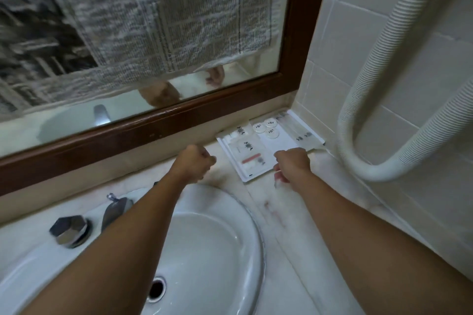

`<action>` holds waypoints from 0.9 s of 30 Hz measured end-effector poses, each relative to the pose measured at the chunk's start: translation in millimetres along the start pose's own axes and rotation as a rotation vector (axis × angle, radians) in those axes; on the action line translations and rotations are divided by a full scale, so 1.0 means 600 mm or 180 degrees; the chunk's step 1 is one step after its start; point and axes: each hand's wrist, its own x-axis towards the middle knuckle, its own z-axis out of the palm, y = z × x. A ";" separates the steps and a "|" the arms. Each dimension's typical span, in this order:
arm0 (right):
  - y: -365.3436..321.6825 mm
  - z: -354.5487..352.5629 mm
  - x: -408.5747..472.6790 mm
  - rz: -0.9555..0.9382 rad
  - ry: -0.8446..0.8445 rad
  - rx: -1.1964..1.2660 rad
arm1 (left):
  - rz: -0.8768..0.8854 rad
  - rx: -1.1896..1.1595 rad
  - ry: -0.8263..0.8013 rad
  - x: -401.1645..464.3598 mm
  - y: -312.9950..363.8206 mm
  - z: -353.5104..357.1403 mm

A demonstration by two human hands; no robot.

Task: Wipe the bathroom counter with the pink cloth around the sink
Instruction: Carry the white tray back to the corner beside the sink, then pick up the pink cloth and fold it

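The marble counter [289, 215] runs around the white oval sink [204, 243]. No pink cloth shows anywhere in view. My left hand [195, 165] is curled into a fist with nothing in it. It hovers over the counter behind the sink, a short way left of a white tray [277, 144]. My right hand [291, 165] lies over the tray's near right edge, with its fingers curled around that edge.
The tray holds several wrapped toiletry packets and round caps, and sits in the back right corner against the wood-framed mirror [158, 128]. A chrome tap [114, 210] and knob [69, 230] stand left of the sink. A white ribbed hose [378, 169] loops down the tiled right wall.
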 end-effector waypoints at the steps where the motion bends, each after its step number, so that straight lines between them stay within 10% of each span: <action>1: -0.005 0.010 -0.021 -0.0137 -0.0083 -0.0158 | 0.0072 0.0069 0.0030 -0.021 -0.010 -0.014; 11: -0.005 0.159 -0.337 -0.1963 -0.0651 -0.2301 | 0.0063 0.0398 0.0582 -0.315 -0.197 -0.170; 27: 0.070 0.538 -0.743 -0.3605 -0.2079 -0.3015 | -0.1314 0.0415 0.1319 -0.741 -0.629 -0.337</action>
